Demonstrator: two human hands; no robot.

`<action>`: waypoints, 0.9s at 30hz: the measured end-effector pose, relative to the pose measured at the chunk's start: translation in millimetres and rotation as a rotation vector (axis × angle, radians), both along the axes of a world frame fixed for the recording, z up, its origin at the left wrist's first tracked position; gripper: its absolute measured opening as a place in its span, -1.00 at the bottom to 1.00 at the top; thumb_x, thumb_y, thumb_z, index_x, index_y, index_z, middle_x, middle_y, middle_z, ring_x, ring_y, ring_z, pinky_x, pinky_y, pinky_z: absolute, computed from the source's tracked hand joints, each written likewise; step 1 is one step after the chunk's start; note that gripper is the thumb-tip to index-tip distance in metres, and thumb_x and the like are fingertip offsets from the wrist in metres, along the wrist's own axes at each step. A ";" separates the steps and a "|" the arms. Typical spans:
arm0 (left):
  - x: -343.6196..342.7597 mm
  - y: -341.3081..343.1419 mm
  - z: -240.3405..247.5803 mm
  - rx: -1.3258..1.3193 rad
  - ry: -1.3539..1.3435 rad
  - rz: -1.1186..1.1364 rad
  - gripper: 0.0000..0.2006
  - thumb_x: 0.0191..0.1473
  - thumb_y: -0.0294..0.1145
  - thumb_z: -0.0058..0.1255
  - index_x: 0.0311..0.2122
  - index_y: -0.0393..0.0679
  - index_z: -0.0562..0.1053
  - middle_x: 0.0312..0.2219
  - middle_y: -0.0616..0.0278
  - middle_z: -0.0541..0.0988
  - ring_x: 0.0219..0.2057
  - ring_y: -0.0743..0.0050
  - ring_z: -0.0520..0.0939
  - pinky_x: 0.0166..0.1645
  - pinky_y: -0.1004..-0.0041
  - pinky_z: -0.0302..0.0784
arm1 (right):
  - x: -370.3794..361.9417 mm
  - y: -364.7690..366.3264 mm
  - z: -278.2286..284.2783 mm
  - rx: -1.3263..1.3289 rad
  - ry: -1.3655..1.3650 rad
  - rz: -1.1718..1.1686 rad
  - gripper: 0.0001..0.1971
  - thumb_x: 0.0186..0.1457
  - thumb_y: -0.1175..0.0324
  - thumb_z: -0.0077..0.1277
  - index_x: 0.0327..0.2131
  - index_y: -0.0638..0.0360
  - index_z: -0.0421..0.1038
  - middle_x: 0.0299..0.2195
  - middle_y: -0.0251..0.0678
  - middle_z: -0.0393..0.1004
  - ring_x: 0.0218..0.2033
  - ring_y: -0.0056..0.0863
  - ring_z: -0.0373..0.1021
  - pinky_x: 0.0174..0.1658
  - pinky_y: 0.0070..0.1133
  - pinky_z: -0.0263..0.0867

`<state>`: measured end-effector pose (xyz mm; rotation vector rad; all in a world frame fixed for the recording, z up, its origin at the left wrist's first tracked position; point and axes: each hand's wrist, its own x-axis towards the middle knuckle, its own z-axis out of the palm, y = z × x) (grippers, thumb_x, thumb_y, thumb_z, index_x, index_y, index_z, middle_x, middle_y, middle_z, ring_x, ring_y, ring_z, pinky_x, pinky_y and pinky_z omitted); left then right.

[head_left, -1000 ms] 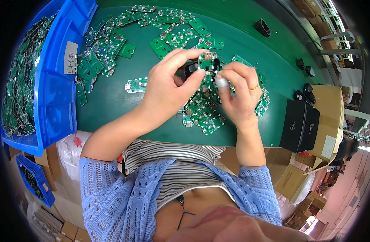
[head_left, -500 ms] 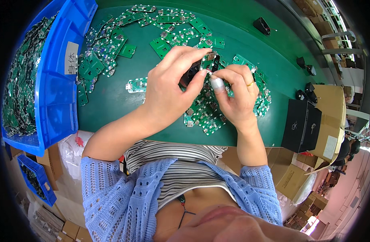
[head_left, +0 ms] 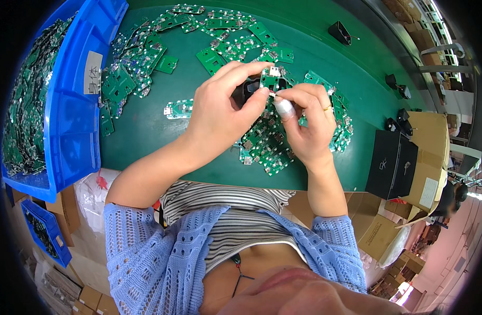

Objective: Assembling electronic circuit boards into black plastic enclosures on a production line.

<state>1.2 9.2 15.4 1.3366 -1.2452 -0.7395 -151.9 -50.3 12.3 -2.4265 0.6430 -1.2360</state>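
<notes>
My left hand (head_left: 222, 102) is closed on a small green circuit board (head_left: 270, 81), pinching it by its edges between thumb and fingers. A silver port shows at the board's far end. Behind the board is a black plastic part (head_left: 250, 88), partly hidden by the left fingers. My right hand (head_left: 310, 118) is closed at the board's near right edge, with a white wrap on its thumb. Thumb and forefinger pinch something small, pale and reddish there, perhaps a plug or wire end. One single board (head_left: 179, 109) lies left of my left hand.
Loose circuit boards (head_left: 272, 149) lie under and beyond my hands on the green table (head_left: 141, 152). A blue bin (head_left: 75, 126) full of boards stands at the left. Small black parts (head_left: 339, 32) sit at the far right. A black box (head_left: 390, 164) and cardboard box (head_left: 429, 163) stand at the right edge.
The circuit board has turned in my left hand, so its face and silver port show more plainly. The black part behind it has shifted too. My right hand stays nearly in place.
</notes>
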 end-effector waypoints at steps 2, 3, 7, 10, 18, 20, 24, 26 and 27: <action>2.8 -1.6 -3.7 0.043 -0.015 -0.032 -0.69 -0.03 -0.57 -0.05 -0.10 -0.24 0.40 -0.29 0.32 0.44 -0.43 0.78 0.44 -0.51 0.74 0.39 | -0.6 -0.5 1.5 0.082 0.000 0.023 -0.77 -0.22 0.65 0.07 -0.39 0.19 0.39 -0.44 -0.31 0.36 -0.53 -0.56 0.33 -0.59 -0.68 0.25; 3.3 -4.2 -8.5 0.029 -0.004 -0.033 -0.70 -0.02 -0.55 -0.04 -0.11 -0.24 0.40 -0.35 0.35 0.44 -0.45 0.80 0.41 -0.52 0.74 0.36 | -1.3 -0.9 1.6 0.165 0.001 0.046 -0.79 -0.19 0.65 0.06 -0.39 0.20 0.40 -0.43 -0.32 0.37 -0.51 -0.61 0.32 -0.59 -0.71 0.23; 7.3 -5.3 -3.7 0.192 0.144 -0.134 -0.71 -0.02 -0.49 0.00 -0.13 -0.22 0.43 -0.49 0.45 0.43 -0.50 0.86 0.33 -0.57 0.74 0.21 | -3.2 -1.9 -0.5 0.331 -0.003 0.054 -0.81 -0.17 0.65 0.05 -0.39 0.21 0.41 -0.42 -0.34 0.37 -0.50 -0.67 0.31 -0.58 -0.76 0.21; 7.6 -5.4 -4.8 0.248 0.192 -0.141 -0.72 -0.03 -0.48 0.01 -0.13 -0.21 0.43 -0.51 0.48 0.41 -0.55 0.88 0.29 -0.60 0.75 0.11 | -4.2 -5.1 -6.4 0.456 -0.085 0.105 -0.82 -0.16 0.63 0.06 -0.39 0.22 0.42 -0.42 -0.33 0.37 -0.51 -0.67 0.31 -0.58 -0.78 0.19; 5.2 -5.2 -7.6 0.183 0.183 -0.112 -0.72 -0.09 -0.43 0.01 -0.19 -0.23 0.45 -0.62 0.30 0.46 -0.64 0.67 0.43 -0.54 0.56 0.36 | -7.5 -6.0 -1.5 0.153 0.036 0.134 -0.82 -0.18 0.60 0.08 -0.41 0.23 0.36 -0.44 -0.31 0.38 -0.57 -0.65 0.30 -0.58 -0.74 0.22; 2.5 -5.9 -11.0 0.132 0.077 -0.072 -0.71 -0.09 -0.44 0.01 -0.18 -0.19 0.45 -0.59 0.26 0.48 -0.63 0.61 0.45 -0.52 0.54 0.38 | -5.3 -5.9 -1.6 0.076 0.048 0.096 -0.83 -0.17 0.59 0.08 -0.41 0.23 0.35 -0.46 -0.32 0.37 -0.58 -0.64 0.30 -0.58 -0.74 0.22; -2.7 -4.1 -2.3 -0.163 -0.044 0.043 -0.73 -0.11 -0.48 0.00 -0.21 -0.08 0.47 -0.45 0.23 0.49 -0.60 0.41 0.47 -0.48 0.48 0.42 | -2.3 -1.2 -3.3 0.165 0.012 -0.098 -0.88 -0.12 0.56 0.05 -0.43 0.24 0.33 -0.50 -0.33 0.32 -0.58 -0.65 0.29 -0.56 -0.77 0.23; -3.3 -3.9 2.1 -0.171 -0.106 0.048 -0.74 -0.11 -0.49 0.00 -0.22 -0.06 0.48 -0.42 0.25 0.49 -0.59 0.38 0.47 -0.48 0.47 0.43 | -2.7 -0.1 -9.3 0.366 -0.116 -0.046 -0.91 -0.04 0.54 -0.01 -0.39 0.24 0.33 -0.51 -0.40 0.29 -0.56 -0.71 0.27 -0.52 -0.78 0.21; -2.4 -3.8 -2.5 -0.213 -0.182 0.056 -0.77 -0.10 -0.48 0.01 -0.25 -0.02 0.49 -0.44 0.27 0.48 -0.58 0.41 0.48 -0.48 0.46 0.43 | -1.0 4.4 -4.5 0.646 -0.261 0.034 -0.91 -0.01 0.53 -0.03 -0.36 0.25 0.32 -0.50 -0.43 0.29 -0.55 -0.74 0.25 -0.51 -0.79 0.20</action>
